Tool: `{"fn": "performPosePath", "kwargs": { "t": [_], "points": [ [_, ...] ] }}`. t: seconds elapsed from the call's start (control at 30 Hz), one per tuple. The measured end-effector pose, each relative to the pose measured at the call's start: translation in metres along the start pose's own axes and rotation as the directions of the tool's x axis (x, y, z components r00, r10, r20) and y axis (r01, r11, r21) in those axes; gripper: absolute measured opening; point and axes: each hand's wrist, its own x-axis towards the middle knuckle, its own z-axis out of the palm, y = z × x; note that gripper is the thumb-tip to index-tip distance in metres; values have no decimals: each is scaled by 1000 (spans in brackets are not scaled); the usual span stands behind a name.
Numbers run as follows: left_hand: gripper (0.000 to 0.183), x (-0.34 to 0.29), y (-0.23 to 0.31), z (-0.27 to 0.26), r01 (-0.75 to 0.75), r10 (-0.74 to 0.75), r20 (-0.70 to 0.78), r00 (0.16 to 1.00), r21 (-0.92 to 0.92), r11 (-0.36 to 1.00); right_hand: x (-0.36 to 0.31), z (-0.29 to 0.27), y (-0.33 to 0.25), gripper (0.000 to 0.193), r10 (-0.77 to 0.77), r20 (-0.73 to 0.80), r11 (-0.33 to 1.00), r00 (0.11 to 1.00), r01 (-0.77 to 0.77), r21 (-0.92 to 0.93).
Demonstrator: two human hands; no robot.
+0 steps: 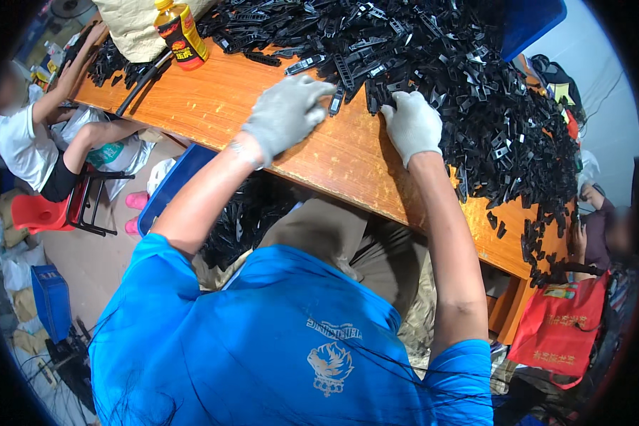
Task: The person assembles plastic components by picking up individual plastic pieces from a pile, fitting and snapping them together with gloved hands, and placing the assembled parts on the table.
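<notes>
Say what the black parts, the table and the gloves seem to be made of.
Black parts: probably moulded plastic, with glossy highlights and ribbed, slotted shapes.
Table: wood or wood-look laminate; its orange-brown top has a slight sheen, grain-like streaks and worn patches.
Gloves: likely knit fabric, matte grey, following the fingers closely.

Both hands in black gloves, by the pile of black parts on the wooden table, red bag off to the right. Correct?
Wrong colour: the head view shows light grey gloves on the left hand and right hand. The rest stands: pile of black parts, wooden table, red bag.
</notes>
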Motion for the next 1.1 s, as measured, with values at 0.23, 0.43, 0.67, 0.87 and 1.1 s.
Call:
{"fn": "performPosePath", "kwargs": {
  "t": [0.23,0.43,0.67,0.87,1.1],
  "points": [
    [30,4,13,18,61,-61,42,997,0,998,-7,5,-1,17,-44,6,986,999,42,164],
    [29,-27,20,9,59,-59,90,994,6,998,-28,-11,-6,20,-65,97,974,993,42,221],
    [27,-33,33,0,74,-72,56,996,-31,997,-29,-10,-6,21,-73,204,954,976,8,300],
    [19,-36,22,7,32,-29,38,999,-68,997,-41,-1,-17,21,-28,189,907,982,-55,417],
    [28,-39,33,-4,-34,29,-107,994,-40,999,-47,-15,-28,15,-69,151,861,986,-18,508]
  ]
}}
